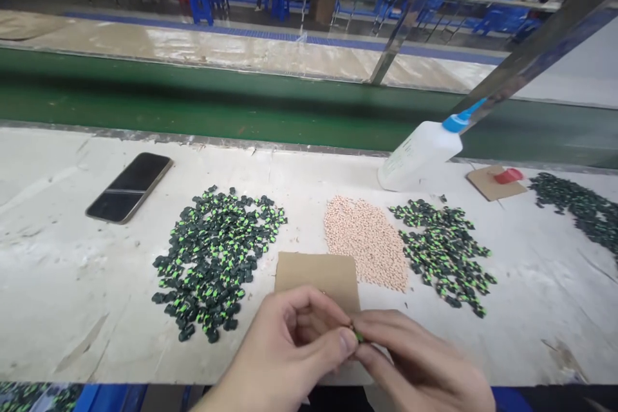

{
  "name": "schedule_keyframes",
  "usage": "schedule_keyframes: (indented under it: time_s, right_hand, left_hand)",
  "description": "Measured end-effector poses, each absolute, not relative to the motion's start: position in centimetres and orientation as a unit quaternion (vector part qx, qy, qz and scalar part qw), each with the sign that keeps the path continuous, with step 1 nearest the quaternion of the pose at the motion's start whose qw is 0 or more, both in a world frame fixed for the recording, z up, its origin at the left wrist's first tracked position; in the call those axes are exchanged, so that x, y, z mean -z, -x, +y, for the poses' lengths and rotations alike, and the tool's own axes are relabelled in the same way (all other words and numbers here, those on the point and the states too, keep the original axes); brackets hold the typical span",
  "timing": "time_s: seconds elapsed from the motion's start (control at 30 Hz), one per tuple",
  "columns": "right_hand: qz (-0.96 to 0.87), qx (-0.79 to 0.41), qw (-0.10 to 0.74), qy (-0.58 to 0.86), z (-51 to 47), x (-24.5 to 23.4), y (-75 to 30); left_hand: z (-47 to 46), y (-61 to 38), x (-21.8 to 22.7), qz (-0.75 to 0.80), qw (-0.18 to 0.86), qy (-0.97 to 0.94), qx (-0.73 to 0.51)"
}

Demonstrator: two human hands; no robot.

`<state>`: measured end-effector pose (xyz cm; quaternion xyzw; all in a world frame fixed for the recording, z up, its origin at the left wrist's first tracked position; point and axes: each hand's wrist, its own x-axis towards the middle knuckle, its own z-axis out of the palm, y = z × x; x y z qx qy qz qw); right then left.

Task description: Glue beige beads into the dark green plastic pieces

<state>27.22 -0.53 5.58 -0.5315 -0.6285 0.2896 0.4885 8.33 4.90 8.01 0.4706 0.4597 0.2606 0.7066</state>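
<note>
Close to the table's front edge, my left hand (294, 341) and my right hand (415, 354) meet fingertip to fingertip. Between them is a small black-and-green piece (358, 336), mostly hidden by the fingers; both hands pinch at it. Just beyond my hands lies a flat cardboard piece (316, 273). To the left spreads a pile of black-and-green pieces (212, 251). Ahead to the right are a heap of tiny pinkish-beige beads (364, 238) and a second pile of black-and-green pieces (447, 251).
A white bottle with a blue nozzle (418, 154) stands behind the beads. A phone (130, 188) lies at left. At right, a red cap (508, 175) sits on a cardboard square (487, 183), near more dark pieces (579, 206). A green conveyor belt (217, 106) runs behind the table.
</note>
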Motion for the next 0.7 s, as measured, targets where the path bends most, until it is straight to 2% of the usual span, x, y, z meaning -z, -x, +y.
schedule_keyframes:
  time_s: [0.03,0.07,0.1,0.17,0.23,0.43,0.7]
  right_hand:
    - [-0.637,-0.236,0.476,0.559,-0.2,-5.1,-28.3]
    - [-0.636,-0.165,0.463,0.595,0.2,-4.5,-29.8]
    - [-0.636,-0.088,0.439,0.629,0.6,-3.9,-31.5]
    - [-0.638,0.1,0.361,0.673,1.7,-2.7,-35.1]
    - [-0.623,0.155,0.331,0.692,2.7,-1.6,-38.3]
    - [-0.63,0.186,0.305,0.689,4.0,-0.4,-41.0]
    - [-0.722,0.067,0.252,0.64,5.3,-1.6,-33.7]
  left_hand:
    - [6.2,-7.9,-7.9,0.477,0.633,-0.56,-0.242]
    - [7.9,-7.4,-7.8,0.5,0.506,-0.666,-0.222]
    - [9.8,-6.9,-7.6,0.537,0.424,-0.693,-0.226]
    - [13.8,-5.6,-7.2,0.583,0.314,-0.712,-0.233]
    - [17.1,-4.5,-6.6,0.586,0.257,-0.743,-0.197]
    - [20.3,-3.5,-5.4,0.532,0.237,-0.807,-0.094]
    - [21.7,-2.5,-5.8,0.548,0.313,-0.767,-0.114]
